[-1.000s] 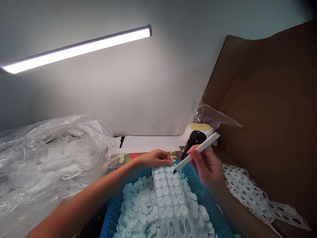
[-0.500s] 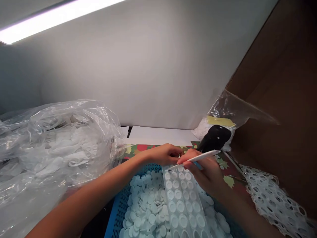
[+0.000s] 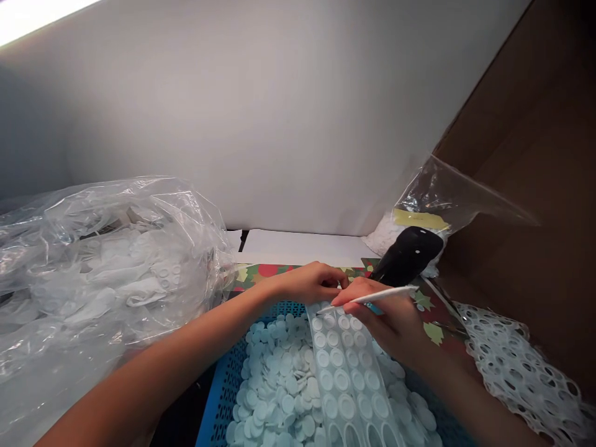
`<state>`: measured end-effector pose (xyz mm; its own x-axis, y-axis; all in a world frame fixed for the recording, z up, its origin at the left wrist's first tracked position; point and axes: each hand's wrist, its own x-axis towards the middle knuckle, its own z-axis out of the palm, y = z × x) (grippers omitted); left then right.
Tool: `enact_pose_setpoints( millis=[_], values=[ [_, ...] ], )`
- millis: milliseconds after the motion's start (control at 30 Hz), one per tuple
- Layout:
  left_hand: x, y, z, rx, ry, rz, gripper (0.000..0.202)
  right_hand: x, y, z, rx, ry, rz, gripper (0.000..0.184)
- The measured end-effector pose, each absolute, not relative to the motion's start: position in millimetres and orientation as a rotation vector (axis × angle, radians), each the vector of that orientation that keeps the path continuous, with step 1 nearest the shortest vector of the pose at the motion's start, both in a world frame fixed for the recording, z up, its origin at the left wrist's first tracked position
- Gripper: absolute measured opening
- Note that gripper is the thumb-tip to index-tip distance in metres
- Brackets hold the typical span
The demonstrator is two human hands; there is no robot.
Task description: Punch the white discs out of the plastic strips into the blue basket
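A white pen-like stick (image 3: 386,294) with a thin dark tip lies in the pinch of my right hand (image 3: 386,316). Its tip touches or hovers just over the far rows of a clear plastic strip (image 3: 345,366). Round white discs fill most of the strip's rows, while open rings show at its near end. My left hand (image 3: 316,282) is closed at the strip's far edge, its fingertips partly hidden. Under the strip, a blue basket (image 3: 218,397) holds a heap of loose white discs (image 3: 274,379). Something small and blue shows by my right fingers.
Clear plastic bags with white pieces (image 3: 116,279) bulge on the left. Behind my right hand are a black object (image 3: 410,251) and a bag with a yellow label (image 3: 419,218). Sheets punched with round holes (image 3: 521,366) lie at right, beside a brown cardboard wall (image 3: 535,186).
The view has shifted slightly, with the lamp sliding toward the upper left. Both hands keep nearly the same pose, and the stick's tip stays at the strip's far rows.
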<state>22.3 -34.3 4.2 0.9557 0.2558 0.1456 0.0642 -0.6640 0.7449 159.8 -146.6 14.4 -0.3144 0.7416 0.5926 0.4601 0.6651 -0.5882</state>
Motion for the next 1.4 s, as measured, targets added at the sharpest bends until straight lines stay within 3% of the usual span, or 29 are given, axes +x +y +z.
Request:
enact_pose_setpoints(
  millis=[300, 600, 833, 1033, 1400],
  values=[
    [24.5, -30.0, 0.9, 2.143, 0.324, 0.344, 0.016, 158.4, -148.0, 16.1, -0.954, -2.029, 0.34, 0.013],
    [26.8, -29.6, -0.8, 2.195, 0.345, 0.402, 0.017, 157.0, -145.6, 16.5, -1.016, -1.963, 0.499, 0.013],
    [26.9, -28.9, -0.1, 2.223, 0.334, 0.328, 0.015, 160.0, -139.8, 12.9, -1.169, -1.862, 0.471, 0.029],
    [28.7, -25.1, -0.7, 2.175, 0.327, 0.29, 0.015, 158.9, -139.9, 15.5, -1.1, -1.981, 0.574, 0.02],
    [30.9, -25.7, -1.2, 2.214, 0.381, 0.29, 0.021, 163.7, -147.6, 17.6, -1.146, -1.781, 0.29, 0.024]
  ],
)
